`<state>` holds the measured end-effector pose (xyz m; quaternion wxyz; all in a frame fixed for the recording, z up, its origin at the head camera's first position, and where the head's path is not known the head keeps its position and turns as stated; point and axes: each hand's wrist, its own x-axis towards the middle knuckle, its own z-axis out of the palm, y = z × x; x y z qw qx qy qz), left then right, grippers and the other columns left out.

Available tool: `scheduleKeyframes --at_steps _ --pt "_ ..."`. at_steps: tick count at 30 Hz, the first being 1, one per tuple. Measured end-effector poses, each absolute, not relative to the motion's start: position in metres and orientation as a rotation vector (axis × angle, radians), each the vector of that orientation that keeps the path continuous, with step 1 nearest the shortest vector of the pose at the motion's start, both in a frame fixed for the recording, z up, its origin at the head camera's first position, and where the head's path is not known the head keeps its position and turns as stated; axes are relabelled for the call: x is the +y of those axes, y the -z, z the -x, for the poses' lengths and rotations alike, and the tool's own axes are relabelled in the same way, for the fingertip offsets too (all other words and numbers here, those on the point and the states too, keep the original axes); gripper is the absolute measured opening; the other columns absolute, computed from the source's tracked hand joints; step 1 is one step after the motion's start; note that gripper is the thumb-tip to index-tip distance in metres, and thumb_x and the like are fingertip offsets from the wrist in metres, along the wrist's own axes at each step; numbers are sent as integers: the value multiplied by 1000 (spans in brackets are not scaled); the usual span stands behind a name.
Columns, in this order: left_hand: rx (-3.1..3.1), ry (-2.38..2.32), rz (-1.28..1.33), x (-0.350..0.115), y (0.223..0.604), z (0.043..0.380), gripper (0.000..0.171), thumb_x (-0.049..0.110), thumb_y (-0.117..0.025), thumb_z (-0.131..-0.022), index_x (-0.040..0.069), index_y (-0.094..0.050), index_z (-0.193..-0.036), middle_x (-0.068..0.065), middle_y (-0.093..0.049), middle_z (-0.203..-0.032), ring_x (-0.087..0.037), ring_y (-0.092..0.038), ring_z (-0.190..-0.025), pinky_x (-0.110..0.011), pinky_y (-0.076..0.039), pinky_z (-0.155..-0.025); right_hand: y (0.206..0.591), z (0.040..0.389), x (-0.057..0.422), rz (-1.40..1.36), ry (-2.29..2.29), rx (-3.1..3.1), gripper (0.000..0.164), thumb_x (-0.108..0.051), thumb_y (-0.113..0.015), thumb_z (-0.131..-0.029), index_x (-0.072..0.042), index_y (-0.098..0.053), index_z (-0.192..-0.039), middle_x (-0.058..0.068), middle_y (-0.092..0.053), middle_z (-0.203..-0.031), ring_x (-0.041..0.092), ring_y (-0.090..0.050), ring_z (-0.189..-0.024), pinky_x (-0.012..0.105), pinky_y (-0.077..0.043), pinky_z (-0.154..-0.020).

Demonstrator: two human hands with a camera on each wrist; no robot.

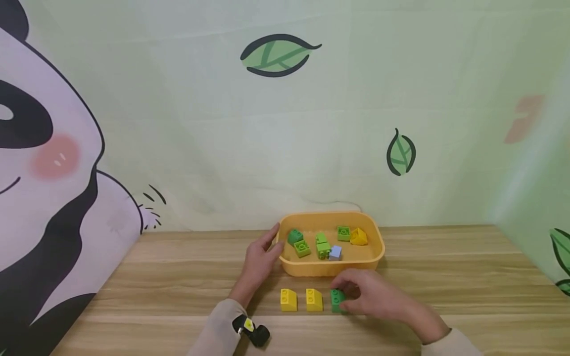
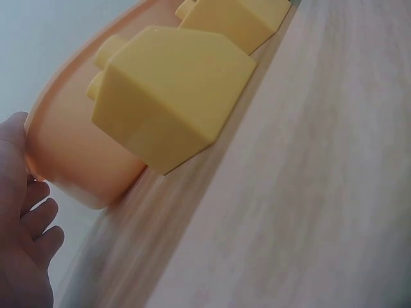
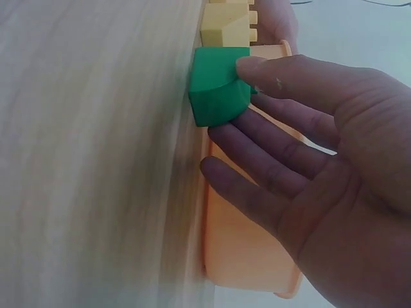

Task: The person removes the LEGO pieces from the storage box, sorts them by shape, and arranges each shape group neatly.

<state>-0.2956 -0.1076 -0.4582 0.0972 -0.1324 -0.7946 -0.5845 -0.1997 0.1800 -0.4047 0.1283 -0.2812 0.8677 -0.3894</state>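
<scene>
My right hand (image 1: 371, 296) pinches a green toy building brick (image 1: 337, 300) between thumb and fingers at the table surface. In the right wrist view that brick (image 3: 221, 83) shows a curved face, with the thumb on its stud side. To its left stand two yellow sloped bricks, the nearer one (image 1: 314, 300) and a farther one (image 1: 288, 300), studs showing. My left hand (image 1: 260, 259) holds the left end of an orange-yellow plastic basket (image 1: 329, 269), the thumb at its rim. In the left wrist view the curled fingers (image 2: 42, 221) lie beside the basket wall.
Inside the basket lie several loose bricks: a dark green one (image 1: 295, 237), light green ones (image 1: 322, 245), a blue one (image 1: 335, 253) and a yellow one (image 1: 358, 237). The wooden table (image 1: 178, 277) meets a printed cloth backdrop (image 1: 200, 148) just behind the basket.
</scene>
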Motion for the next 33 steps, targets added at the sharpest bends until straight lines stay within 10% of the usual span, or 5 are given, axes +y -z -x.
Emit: scheduleKeyframes --at_steps 33 --pt "-2334 1764 418 -108 459 296 53 13 -62 -106 4 -50 -157 -10 -48 -161 -32 -42 -150 -47 -35 -122 362 212 165 852 1323 2728 17 -9 -76 -99 -5 -73 -115 4 -74 -111 22 -70 -104 39 -63 -90"
